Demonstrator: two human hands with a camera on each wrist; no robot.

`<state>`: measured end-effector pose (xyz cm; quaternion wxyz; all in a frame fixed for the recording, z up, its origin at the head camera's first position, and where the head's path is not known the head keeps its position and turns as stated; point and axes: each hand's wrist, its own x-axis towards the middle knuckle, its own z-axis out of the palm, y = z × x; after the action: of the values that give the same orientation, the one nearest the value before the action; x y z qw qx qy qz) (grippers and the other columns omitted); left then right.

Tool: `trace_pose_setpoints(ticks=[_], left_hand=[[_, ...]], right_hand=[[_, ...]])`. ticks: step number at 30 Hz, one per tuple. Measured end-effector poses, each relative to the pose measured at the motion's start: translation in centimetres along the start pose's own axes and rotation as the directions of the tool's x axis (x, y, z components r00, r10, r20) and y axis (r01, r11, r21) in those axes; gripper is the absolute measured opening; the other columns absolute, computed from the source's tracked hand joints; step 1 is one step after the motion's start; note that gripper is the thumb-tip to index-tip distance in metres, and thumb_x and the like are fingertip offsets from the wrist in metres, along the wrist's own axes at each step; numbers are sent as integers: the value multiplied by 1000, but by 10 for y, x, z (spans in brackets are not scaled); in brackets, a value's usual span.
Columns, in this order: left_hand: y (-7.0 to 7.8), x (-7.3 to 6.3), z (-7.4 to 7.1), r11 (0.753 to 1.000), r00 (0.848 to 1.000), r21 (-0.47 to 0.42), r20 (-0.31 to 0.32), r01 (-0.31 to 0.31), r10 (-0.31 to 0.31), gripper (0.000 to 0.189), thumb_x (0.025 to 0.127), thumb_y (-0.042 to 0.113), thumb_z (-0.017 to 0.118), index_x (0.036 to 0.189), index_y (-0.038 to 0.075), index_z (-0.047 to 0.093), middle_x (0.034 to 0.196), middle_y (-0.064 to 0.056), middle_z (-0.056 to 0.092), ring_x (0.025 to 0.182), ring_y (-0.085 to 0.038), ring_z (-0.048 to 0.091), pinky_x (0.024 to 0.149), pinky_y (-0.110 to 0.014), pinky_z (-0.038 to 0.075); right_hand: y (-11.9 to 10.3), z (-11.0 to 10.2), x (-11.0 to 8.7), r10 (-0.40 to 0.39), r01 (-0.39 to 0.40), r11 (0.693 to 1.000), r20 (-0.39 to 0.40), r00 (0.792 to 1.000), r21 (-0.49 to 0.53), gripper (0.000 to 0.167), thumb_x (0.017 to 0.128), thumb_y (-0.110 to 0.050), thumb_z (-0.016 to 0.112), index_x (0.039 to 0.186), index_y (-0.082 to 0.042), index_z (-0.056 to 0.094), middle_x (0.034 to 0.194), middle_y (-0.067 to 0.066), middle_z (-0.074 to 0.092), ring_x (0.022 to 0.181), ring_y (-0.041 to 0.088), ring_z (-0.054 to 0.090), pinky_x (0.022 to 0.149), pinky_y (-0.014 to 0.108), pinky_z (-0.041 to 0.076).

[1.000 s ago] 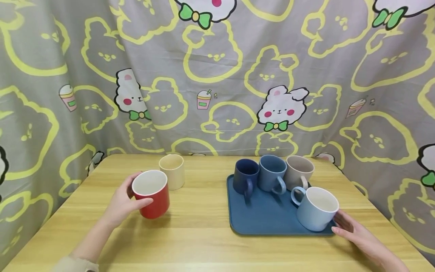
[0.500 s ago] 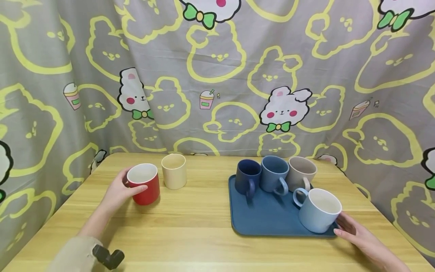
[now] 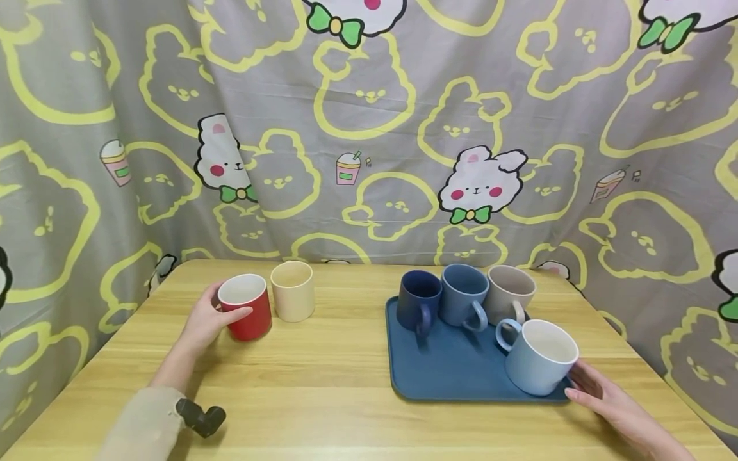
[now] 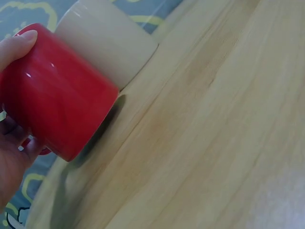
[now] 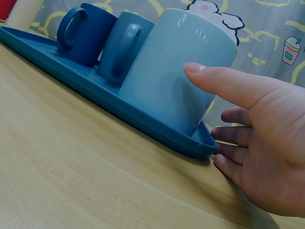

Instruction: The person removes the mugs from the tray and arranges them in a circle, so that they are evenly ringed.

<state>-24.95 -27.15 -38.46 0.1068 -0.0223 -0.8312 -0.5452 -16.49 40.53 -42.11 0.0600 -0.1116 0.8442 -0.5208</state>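
Note:
My left hand (image 3: 203, 321) holds a red mug (image 3: 254, 319) with a white inside, thumb across its near side and fingers behind. In the left wrist view the red mug (image 4: 62, 90) stands close beside a cream mug (image 4: 107, 40); whether its base touches the table, I cannot tell. At the right, my right hand (image 3: 605, 398) lies beside a light blue mug (image 3: 536, 365), which sits on a blue tray (image 3: 444, 374). Its thumb (image 5: 202, 76) is by that mug's side and its other fingers are relaxed near the tray's corner, around nothing.
Along the tray's back stand a navy mug (image 3: 416, 301), a mid-blue mug (image 3: 458, 298) and a beige-grey mug (image 3: 504, 298). Wooden table (image 3: 323, 397) lies between tray and left hand. A patterned curtain (image 3: 380, 153) hangs behind the table.
My left hand has carried the red mug back, slightly left and lower, close to the cream mug's left side. The right hand and the tray's mugs have stayed put.

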Motion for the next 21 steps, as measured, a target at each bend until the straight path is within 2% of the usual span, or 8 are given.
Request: trace_pose_setpoints(ticks=[9, 13, 21], left_hand=[[-4, 3, 3, 999, 1000, -45, -5, 22, -22, 82, 82, 17, 71, 141, -6, 20, 135, -27, 34, 120, -39, 37, 98, -50, 32], [-6, 4, 4, 998, 1000, -51, -16, 20, -21, 82, 81, 17, 72, 141, -6, 20, 135, -28, 34, 120, -40, 36, 99, -52, 31], [-9, 9, 9, 997, 999, -72, -17, 35, -37, 83, 81, 13, 71, 142, -6, 17, 138, -27, 32, 122, -39, 35, 101, -51, 30]], right_hand=[[-1, 1, 1, 15, -15, 1000, 3, 1000, -1, 68, 96, -8, 48, 137, 21, 2, 137, 47, 5, 101, -25, 30, 82, 5, 33], [-1, 2, 1, 11, -11, 1000, -1, 1000, -15, 67, 96, -7, 48, 137, 21, 3, 136, 47, 6, 101, -25, 30, 81, 5, 33], [-5, 1, 1, 65, -65, 998, 6, 998, -22, 69, 97, -11, 47, 138, 19, 1, 138, 45, 5, 99, -26, 29, 81, 4, 33]])
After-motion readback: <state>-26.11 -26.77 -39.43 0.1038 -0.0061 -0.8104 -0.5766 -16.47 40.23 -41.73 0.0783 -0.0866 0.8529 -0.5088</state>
